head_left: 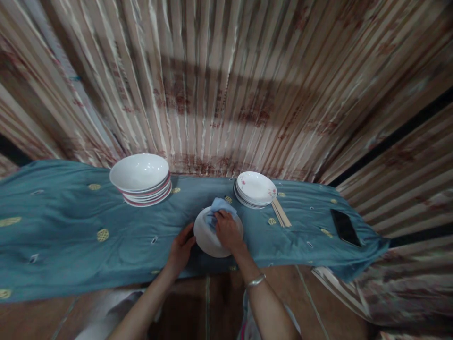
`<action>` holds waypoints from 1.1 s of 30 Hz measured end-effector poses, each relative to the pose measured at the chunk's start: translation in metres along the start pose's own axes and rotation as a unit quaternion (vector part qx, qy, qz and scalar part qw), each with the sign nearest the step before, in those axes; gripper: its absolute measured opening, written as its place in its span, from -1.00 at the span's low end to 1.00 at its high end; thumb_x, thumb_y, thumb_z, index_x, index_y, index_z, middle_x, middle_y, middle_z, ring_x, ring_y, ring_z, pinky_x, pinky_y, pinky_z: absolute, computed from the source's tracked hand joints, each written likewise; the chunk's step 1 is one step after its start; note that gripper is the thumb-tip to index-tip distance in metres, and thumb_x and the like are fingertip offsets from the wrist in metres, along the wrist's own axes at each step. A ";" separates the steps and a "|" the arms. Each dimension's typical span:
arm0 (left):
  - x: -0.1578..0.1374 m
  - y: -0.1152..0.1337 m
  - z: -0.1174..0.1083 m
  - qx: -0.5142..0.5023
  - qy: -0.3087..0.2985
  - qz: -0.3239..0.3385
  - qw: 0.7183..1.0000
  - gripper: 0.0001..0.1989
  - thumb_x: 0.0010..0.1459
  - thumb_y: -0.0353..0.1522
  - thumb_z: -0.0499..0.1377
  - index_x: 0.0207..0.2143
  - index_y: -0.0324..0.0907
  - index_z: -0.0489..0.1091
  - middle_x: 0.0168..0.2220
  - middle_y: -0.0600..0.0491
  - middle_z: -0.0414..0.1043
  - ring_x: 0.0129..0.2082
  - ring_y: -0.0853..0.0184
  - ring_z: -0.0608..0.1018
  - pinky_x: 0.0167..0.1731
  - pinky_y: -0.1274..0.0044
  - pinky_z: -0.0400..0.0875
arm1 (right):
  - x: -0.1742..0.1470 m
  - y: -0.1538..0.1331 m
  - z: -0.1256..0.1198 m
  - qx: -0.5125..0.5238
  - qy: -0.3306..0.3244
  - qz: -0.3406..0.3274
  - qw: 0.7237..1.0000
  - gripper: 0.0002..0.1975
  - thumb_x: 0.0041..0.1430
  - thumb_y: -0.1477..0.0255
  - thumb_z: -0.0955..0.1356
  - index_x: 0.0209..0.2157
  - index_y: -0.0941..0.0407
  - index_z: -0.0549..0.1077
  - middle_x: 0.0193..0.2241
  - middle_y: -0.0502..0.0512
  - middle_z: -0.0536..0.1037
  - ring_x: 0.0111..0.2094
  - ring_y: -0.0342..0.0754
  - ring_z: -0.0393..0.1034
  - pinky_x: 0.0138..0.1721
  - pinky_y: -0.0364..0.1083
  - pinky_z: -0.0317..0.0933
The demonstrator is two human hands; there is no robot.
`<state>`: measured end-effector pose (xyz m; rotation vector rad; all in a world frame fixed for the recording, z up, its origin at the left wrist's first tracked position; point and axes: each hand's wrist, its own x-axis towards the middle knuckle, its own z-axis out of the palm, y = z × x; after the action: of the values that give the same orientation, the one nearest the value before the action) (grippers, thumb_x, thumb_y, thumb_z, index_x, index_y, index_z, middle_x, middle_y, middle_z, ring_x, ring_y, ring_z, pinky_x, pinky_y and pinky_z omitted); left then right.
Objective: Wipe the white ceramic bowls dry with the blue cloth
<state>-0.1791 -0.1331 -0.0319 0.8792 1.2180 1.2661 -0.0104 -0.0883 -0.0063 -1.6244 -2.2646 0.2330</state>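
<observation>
Head view shows the right hand (228, 230) pressing a blue cloth (220, 208) at the plate's (208, 238) 12 o'clock, while left fingers (187, 237) grip its 9 o'clock rim.

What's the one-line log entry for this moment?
left hand steadies plate | right hand presses cloth on it

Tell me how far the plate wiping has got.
In hand: the right hand presses a blue cloth onto a white plate, steadied by the left hand. Bowls are stacked at left and plates at right; which stack is wiped and which is waiting cannot be told.
</observation>
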 end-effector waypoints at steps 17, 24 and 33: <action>-0.001 0.014 0.002 -0.014 0.036 -0.061 0.997 -0.47 -0.25 -0.06 0.32 -0.25 -0.22 0.52 -0.20 -0.08 0.58 -0.14 0.07 0.55 -0.23 0.34 0.49 | -0.030 -0.019 -0.018 0.258 -0.163 -0.121 0.945 -0.75 0.15 0.64 0.27 -0.31 0.11 0.54 -0.21 0.00 0.57 -0.15 -0.12 0.43 -0.07 -0.16 0.24; 0.002 0.011 0.002 -0.035 -0.021 -0.020 0.999 -0.48 -0.36 -0.18 0.40 -0.26 -0.20 0.53 -0.21 -0.06 0.59 -0.19 0.08 0.56 -0.15 0.30 0.45 | -0.042 0.003 -0.040 0.243 -0.215 -0.078 0.943 -0.86 0.06 0.61 0.35 -0.41 0.15 0.55 -0.39 -0.02 0.57 -0.30 -0.12 0.45 -0.26 -0.21 0.22; 0.004 0.004 0.000 -0.040 -0.018 -0.022 0.999 -0.43 -0.35 -0.15 0.39 -0.22 -0.19 0.52 -0.15 -0.08 0.56 -0.09 0.04 0.52 -0.09 0.26 0.40 | -0.052 0.027 -0.035 -0.028 -0.105 0.006 0.994 -0.91 0.08 0.53 0.33 -0.41 0.12 0.49 -0.36 0.15 0.56 -0.24 0.05 0.43 -0.21 -0.07 0.25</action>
<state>-0.1801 -0.1291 -0.0289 0.8092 1.1453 1.2506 0.0415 -0.1309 0.0077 -1.7133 -2.4373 0.3606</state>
